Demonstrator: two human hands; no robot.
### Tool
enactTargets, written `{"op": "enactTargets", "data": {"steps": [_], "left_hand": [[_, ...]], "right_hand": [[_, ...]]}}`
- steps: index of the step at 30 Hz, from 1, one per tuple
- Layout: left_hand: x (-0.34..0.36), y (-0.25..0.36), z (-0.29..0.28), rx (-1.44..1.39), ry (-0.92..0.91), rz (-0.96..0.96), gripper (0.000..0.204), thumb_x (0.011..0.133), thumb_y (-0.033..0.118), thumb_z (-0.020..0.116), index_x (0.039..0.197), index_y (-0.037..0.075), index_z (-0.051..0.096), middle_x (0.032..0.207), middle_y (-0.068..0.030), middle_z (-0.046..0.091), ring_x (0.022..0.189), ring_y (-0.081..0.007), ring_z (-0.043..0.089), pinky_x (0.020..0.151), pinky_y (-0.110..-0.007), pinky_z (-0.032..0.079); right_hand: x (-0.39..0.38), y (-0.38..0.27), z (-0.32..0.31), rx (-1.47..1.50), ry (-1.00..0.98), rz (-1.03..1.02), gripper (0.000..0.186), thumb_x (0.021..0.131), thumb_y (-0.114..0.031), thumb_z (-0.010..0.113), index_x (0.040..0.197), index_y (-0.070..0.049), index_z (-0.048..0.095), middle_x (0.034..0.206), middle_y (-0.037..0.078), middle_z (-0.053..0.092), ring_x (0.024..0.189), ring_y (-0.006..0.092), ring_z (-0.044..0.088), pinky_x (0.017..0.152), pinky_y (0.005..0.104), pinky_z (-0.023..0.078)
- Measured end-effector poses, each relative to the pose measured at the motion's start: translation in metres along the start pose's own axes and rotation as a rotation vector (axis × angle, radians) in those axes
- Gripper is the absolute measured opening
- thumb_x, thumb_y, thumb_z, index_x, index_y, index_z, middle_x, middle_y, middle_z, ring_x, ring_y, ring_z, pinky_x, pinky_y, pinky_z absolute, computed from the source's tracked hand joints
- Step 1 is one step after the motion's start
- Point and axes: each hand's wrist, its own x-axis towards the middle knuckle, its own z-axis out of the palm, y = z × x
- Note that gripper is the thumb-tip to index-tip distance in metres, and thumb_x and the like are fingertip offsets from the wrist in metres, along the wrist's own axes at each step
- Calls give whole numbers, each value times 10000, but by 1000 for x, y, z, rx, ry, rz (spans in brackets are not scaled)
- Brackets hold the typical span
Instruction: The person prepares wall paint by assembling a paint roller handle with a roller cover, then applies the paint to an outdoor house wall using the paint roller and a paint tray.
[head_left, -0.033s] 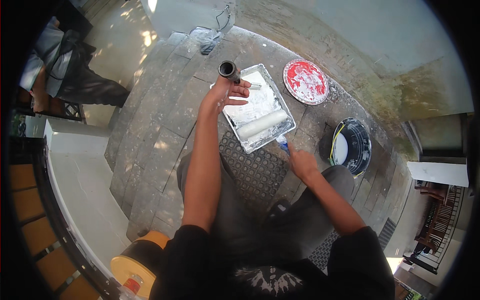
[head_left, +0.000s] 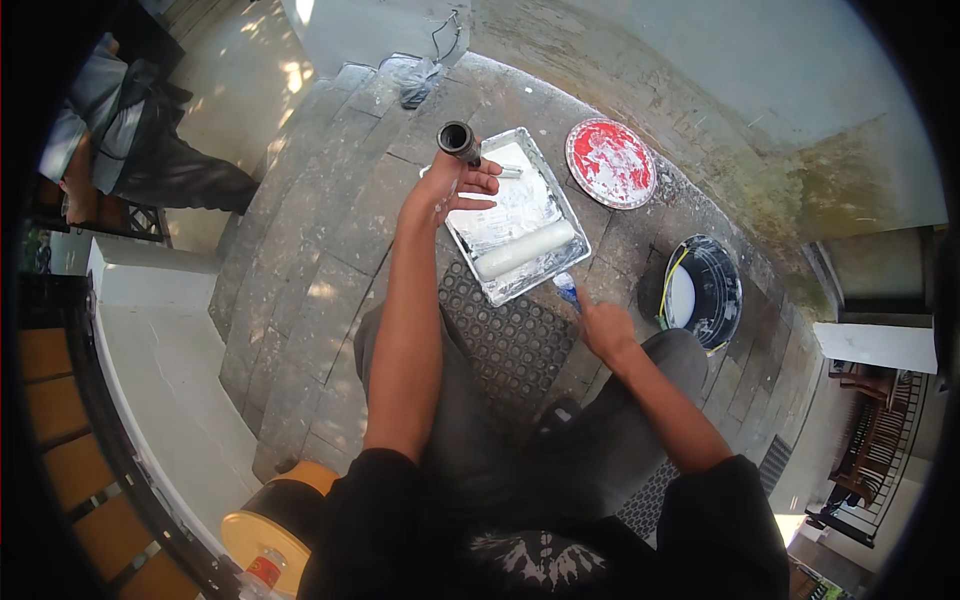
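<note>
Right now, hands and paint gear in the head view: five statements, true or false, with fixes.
1. The left hand holds a dark handle with an open, hollow end. True.
2. The right hand is empty. False: it grips a blue-and-white hand tool, likely a brush.
3. The white roller cover lies in the paint tray. True.
4. The round red lid, smeared white, lies inside the paint tray. False: it lies on the paving, apart from the tray.
5. The black bucket stands to the left of the paint tray. False: it stands to the right.
</note>
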Motion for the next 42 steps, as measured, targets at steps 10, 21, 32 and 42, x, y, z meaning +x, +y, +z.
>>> {"op": "enactTargets", "data": {"steps": [10, 21, 32, 42], "left_hand": [[2, -3, 1, -59, -11, 1, 321, 932, 430, 422, 1085, 152, 374, 903, -98, 615, 734, -192, 642, 666, -415, 583], [-15, 0, 13, -62, -61, -118, 362, 848, 457, 554, 1021, 145, 489, 885, -82, 619, 719, -208, 661, 653, -412, 588], [-76, 17, 6, -8, 0, -31, 287, 850, 358, 499, 731, 98, 522, 624, -28, 550, 598, -179, 633, 451, -286, 524], [-84, 20, 2, 1, 35, 84, 416, 842, 444, 393, 646, 91, 491, 529, -81, 493, 636, -237, 614, 463, -284, 535]], "right_hand": [[71, -27, -14, -25, 27, 0, 474, 853, -100, 443, 1319, -36, 387, 819, 190, 663, 743, 341, 660, 651, 447, 523], [20, -11, 20, -44, 11, 37, 496, 866, -160, 462, 1340, -46, 371, 828, 186, 662, 734, 341, 660, 638, 450, 526], [92, -37, -1, 81, 115, 3, 386, 852, -103, 451, 1208, 46, 437, 827, 168, 673, 754, 305, 672, 631, 415, 534], [171, -48, 4, 78, 165, -16, 293, 907, -257, 478, 1091, -29, 483, 851, 164, 667, 775, 316, 666, 661, 443, 521]]}}
